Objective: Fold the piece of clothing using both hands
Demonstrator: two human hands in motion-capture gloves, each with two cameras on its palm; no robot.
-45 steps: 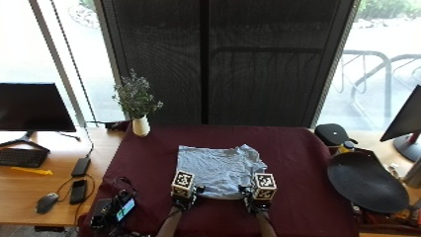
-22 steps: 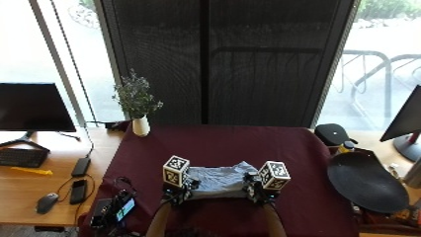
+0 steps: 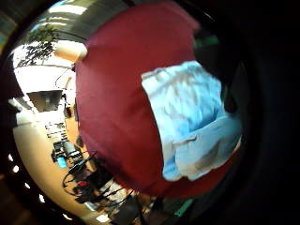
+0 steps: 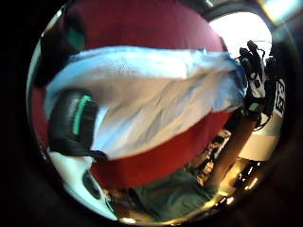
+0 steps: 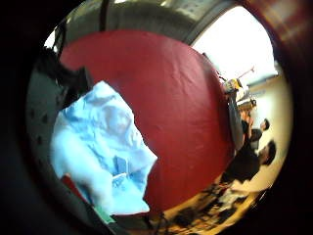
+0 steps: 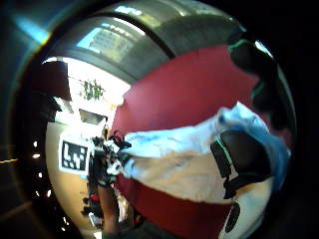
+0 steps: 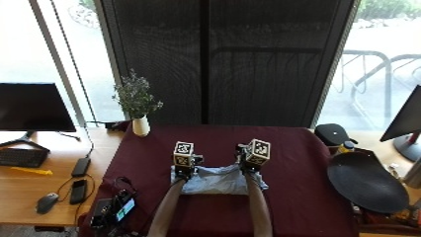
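Outside view first: a person is leaning over the dark red table (image 7: pixel 296 163), both arms stretched away from them. The left hand (image 7: pixel 184 164) is pinching the far left edge of the light blue shirt (image 7: pixel 217 181), and the left thumb-side palm view is showing a gloved finger (image 4: pixel 73 124) curled over the cloth. To its right, the right hand (image 7: pixel 250 160) is gripping the far right edge the same way, with a fingertip (image 6: pixel 241 158) folded round the fabric in its own thumb-side view. The shirt is lying in the middle of the table, doubled over, its raised edge stretched between the two hands. A vase of flowers (image 7: pixel 139 124) is standing far off to the left. I'd say the risk is uneven laying down: if one hand is moving ahead of the other, the edges are going to end up skewed, or the lower layer is getting dragged and bunched.
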